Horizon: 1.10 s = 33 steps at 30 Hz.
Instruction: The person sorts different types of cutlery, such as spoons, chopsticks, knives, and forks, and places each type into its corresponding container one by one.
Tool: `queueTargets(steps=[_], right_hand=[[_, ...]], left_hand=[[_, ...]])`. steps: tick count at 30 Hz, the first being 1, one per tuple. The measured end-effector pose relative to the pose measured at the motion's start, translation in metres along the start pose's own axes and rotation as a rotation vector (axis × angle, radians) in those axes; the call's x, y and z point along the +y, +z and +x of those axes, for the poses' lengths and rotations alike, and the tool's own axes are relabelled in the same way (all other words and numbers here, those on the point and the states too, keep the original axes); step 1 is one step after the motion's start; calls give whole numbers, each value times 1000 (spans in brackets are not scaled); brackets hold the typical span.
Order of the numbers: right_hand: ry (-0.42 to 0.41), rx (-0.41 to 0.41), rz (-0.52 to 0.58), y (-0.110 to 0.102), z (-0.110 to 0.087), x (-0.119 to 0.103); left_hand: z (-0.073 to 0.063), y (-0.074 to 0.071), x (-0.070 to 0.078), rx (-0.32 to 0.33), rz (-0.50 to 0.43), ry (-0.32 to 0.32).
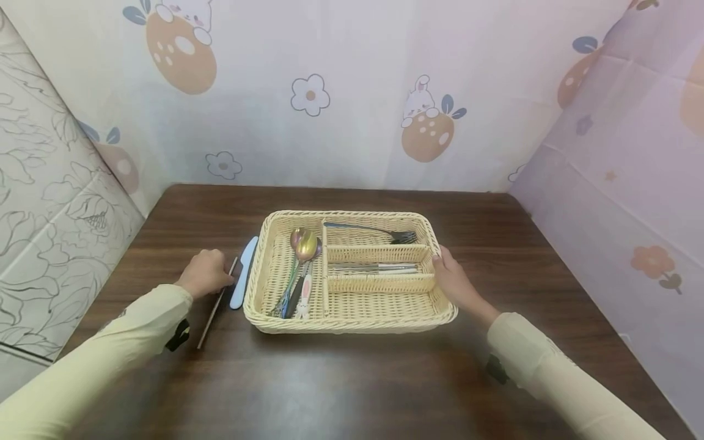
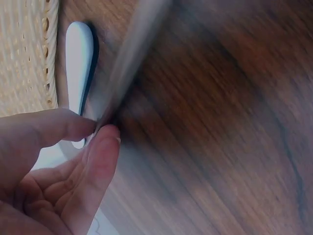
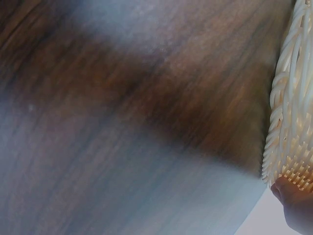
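Between thumb and fingertips, my left hand [image 1: 206, 273] pinches a slim metallic chopstick [image 1: 211, 318] that slants toward me; the left wrist view has it blurred. Just right of that hand, a pale blue knife [image 1: 244, 275] lies on the table along the basket's left side. My right hand [image 1: 456, 281] grips the right end of the cream woven basket [image 1: 352, 326], thumb over the rim. Several spoons [image 1: 305, 245] fill its left compartment, one handle bearing a white rabbit. Dark forks [image 1: 404, 236] lie in the back right compartment, chopsticks [image 1: 379, 268] in the middle one.
The dark wooden table [image 1: 341, 385] carries the basket near its middle. Behind it hangs a printed cloth [image 1: 363, 122], with another patterned cloth on the right and a flower-patterned panel [image 1: 44, 183] on the left.
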State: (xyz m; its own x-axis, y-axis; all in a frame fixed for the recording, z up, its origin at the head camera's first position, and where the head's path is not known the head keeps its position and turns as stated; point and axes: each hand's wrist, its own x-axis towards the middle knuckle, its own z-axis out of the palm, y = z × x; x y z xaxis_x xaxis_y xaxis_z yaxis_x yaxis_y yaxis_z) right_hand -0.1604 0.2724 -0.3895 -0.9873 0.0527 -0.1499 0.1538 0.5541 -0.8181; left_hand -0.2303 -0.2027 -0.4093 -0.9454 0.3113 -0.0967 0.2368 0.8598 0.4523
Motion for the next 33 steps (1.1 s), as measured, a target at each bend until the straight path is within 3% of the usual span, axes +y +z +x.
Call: queueTargets(steps=[9, 12, 14, 16, 19, 23, 28, 30, 33], right_hand=[[-5, 15, 11, -7, -2, -3], [-12, 20, 15, -7, -4, -4], [-16, 21, 10, -7, -4, -5], [-17, 20, 1, -7, -4, -4], [-26, 24, -13, -6, -4, -3], [-36, 34, -22, -4, -5, -1], [-26, 36, 6, 1, -5, 0], [-17, 36, 23, 2, -5, 0], [-16, 41, 21, 2, -5, 0]], left_hand=[[13, -1, 3, 26, 76, 36], [20, -15, 13, 21, 98, 82], [25, -29, 28, 28, 119, 137], [31, -44, 52, 27, 148, 205], [41, -62, 99, 37, 192, 357], [53, -65, 169, -26, 227, 545], [68, -36, 244, -171, 328, 659], [76, -18, 266, -210, 380, 701], [87, 7, 288, -244, 428, 763]])
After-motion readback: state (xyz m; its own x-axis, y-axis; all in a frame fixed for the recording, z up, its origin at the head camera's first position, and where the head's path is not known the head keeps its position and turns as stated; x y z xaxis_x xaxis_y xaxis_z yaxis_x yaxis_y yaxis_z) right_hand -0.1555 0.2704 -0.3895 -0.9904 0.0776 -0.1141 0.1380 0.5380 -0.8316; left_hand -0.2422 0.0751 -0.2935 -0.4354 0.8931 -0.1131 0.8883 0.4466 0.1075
